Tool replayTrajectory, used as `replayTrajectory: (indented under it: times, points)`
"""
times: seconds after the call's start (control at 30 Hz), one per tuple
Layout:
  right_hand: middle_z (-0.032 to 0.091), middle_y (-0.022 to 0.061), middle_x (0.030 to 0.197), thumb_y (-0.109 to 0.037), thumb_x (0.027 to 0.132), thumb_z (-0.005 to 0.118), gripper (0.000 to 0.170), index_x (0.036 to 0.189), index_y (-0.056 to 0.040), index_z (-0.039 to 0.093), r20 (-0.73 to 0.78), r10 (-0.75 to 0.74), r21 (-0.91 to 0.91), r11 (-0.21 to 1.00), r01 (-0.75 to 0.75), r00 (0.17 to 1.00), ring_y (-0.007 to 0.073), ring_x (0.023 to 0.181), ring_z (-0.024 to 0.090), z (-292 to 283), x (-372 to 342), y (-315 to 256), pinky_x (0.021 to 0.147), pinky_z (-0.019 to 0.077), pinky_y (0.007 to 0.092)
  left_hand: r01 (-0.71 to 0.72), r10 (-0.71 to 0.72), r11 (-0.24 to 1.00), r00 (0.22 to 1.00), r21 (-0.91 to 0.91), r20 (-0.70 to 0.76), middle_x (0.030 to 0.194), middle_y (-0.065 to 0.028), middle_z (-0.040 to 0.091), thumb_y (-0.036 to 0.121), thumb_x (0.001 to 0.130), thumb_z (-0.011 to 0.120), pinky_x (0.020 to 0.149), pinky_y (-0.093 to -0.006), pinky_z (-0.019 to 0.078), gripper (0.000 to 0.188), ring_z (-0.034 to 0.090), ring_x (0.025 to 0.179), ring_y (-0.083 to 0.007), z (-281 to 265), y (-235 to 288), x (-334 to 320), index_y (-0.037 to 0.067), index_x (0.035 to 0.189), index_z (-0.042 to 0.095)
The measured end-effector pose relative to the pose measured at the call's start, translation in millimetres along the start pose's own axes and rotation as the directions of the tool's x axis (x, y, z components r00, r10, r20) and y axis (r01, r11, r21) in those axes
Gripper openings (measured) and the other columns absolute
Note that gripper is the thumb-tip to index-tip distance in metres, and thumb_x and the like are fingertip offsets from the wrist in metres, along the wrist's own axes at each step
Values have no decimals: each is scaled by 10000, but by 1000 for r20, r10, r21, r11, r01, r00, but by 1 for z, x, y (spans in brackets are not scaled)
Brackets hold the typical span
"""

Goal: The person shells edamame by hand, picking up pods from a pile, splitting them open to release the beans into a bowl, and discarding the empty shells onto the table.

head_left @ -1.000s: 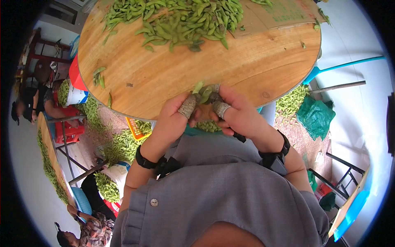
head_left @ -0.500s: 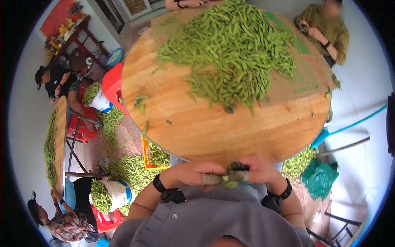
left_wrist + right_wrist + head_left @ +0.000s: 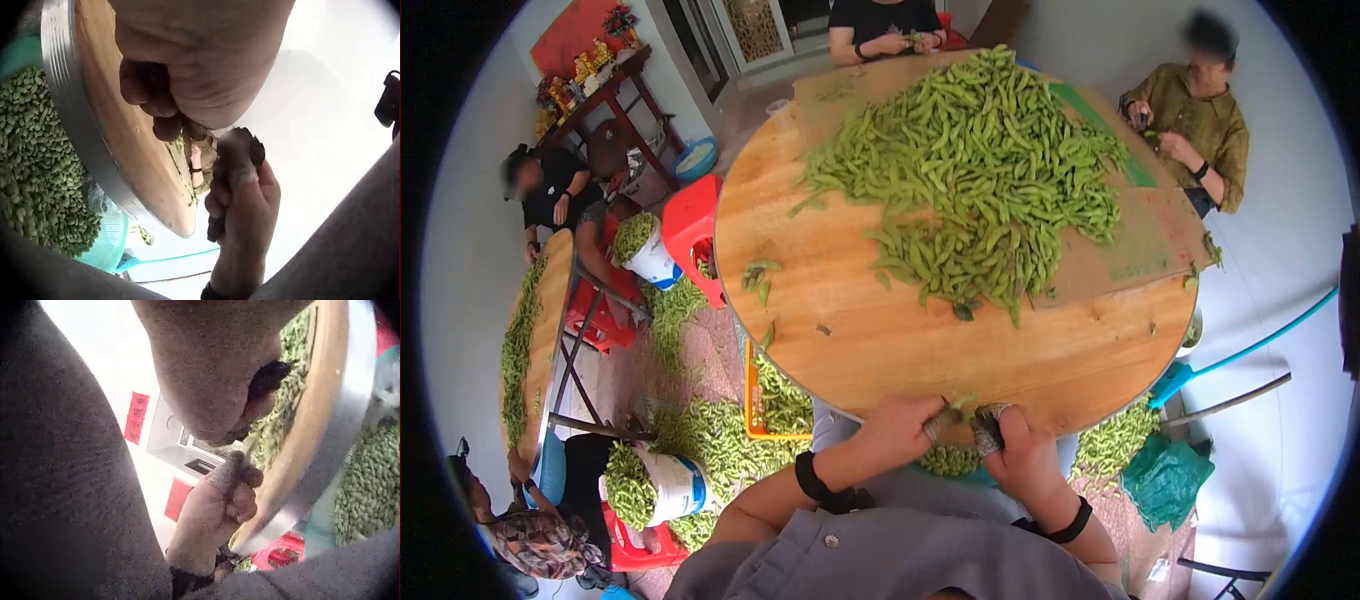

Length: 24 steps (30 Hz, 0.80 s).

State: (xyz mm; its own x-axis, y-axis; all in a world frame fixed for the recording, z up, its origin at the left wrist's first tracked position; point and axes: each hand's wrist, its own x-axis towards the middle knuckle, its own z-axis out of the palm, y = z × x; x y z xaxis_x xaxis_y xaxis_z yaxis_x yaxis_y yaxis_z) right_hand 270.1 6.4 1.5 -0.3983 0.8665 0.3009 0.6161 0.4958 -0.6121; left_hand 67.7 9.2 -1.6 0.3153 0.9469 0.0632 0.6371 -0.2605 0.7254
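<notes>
At the near table edge, my left hand (image 3: 900,425) pinches a green soybean pod (image 3: 250,445) between thumb and fingers. My right hand (image 3: 1025,455) is close beside it, fingers curled round a dark object (image 3: 215,229) whose end sticks out below the fist; I cannot tell its kind. Grey-brown wrapping (image 3: 226,475) covers the left thumb, and the right thumb is wrapped too. Below the hands, shelled beans (image 3: 37,162) fill a teal basket (image 3: 112,240). A big heap of soybean pods (image 3: 990,170) lies on the round wooden table (image 3: 850,350).
Flattened cardboard (image 3: 1145,245) lies under the heap. On the floor to the left are a yellow crate (image 3: 752,400), strewn pods (image 3: 730,440) and a white bucket of pods (image 3: 675,488). A red stool (image 3: 690,225) stands by the table. Several people sit around.
My hands were together over the lap with a pod between them; now they are slightly apart at the table edge. The head view has tilted up, showing more of the people across the table.
</notes>
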Motion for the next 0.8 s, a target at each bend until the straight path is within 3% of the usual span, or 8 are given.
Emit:
replayTrajectory:
  times: [0.17, 0.27, 0.33, 0.37, 0.43, 0.53, 0.6, 0.8]
  points:
    - [562, 161, 682, -156, 779, 663, 220, 914, -40, 533, 77, 126, 264, 954, -142, 989, 356, 659, 598, -3, 9, -2, 574, 490, 423, -233, 248, 966, 956, -110, 155, 761, -174, 571, 199, 841, 576, 594, -439, 434, 161, 566, 729, -393, -5, 3, -3, 42, 816, 549]
    - [550, 85, 643, -213, 824, 662, 224, 909, -51, 532, 426, 95, 468, 828, -309, 900, 229, 533, 563, -13, 7, 9, 487, 456, 330, -324, 428, 875, 865, -359, 261, 778, -168, 562, 198, 845, 578, 598, -416, 441, 156, 560, 724, -369, -10, 10, -7, 44, 853, 555]
    - [537, 7, 655, -242, 841, 655, 212, 909, -75, 543, 789, -123, 615, 188, -766, 602, 103, 480, 501, -5, -1, 21, 427, 392, 241, -257, 398, 879, 859, -402, 321, 769, -150, 559, 192, 841, 589, 602, -390, 449, 149, 567, 717, -329, -15, 14, -10, 48, 871, 566]
    - [537, 7, 655, -242, 841, 655, 212, 909, -75, 543, 803, -104, 596, 159, -787, 587, 103, 480, 501, 0, -6, 19, 427, 392, 241, -187, 370, 879, 848, -440, 379, 759, -132, 555, 187, 838, 601, 606, -365, 457, 145, 574, 711, -289, -16, 14, -12, 53, 890, 578]
    - [530, -38, 674, -258, 860, 635, 182, 906, -103, 552, 601, 80, 768, 215, -603, 795, 40, 462, 466, 7, -9, 12, 402, 339, 186, 0, 247, 828, 898, -561, 365, 701, -65, 566, 162, 827, 636, 572, -304, 462, 149, 575, 644, -177, -16, 9, -11, 54, 921, 592]
    - [565, 17, 675, -227, 827, 647, 192, 905, -74, 561, 672, 136, 637, 395, -662, 728, 148, 507, 551, 6, 2, 17, 443, 420, 269, 227, -50, 767, 954, -600, 297, 643, -5, 575, 197, 895, 580, 511, -245, 443, 169, 562, 575, -79, -33, -8, -19, 46, 961, 618]
    - [610, 109, 765, -113, 780, 637, 166, 933, -57, 604, 393, -32, 159, 987, -34, 919, 284, 707, 607, 18, -3, 23, 615, 486, 339, 266, -245, 816, 963, -513, 110, 657, -3, 586, 150, 878, 583, 483, -240, 433, 137, 561, 555, -81, -50, -24, -35, 36, 939, 627]
    - [593, 170, 754, -98, 747, 607, 187, 927, -47, 616, 428, -130, 112, 990, 90, 895, 366, 745, 598, -8, 33, 1, 664, 486, 416, 491, -568, 817, 777, -301, -271, 649, -34, 579, 124, 863, 609, 480, -247, 413, 131, 559, 547, -95, -95, -96, -104, -3, 895, 604]
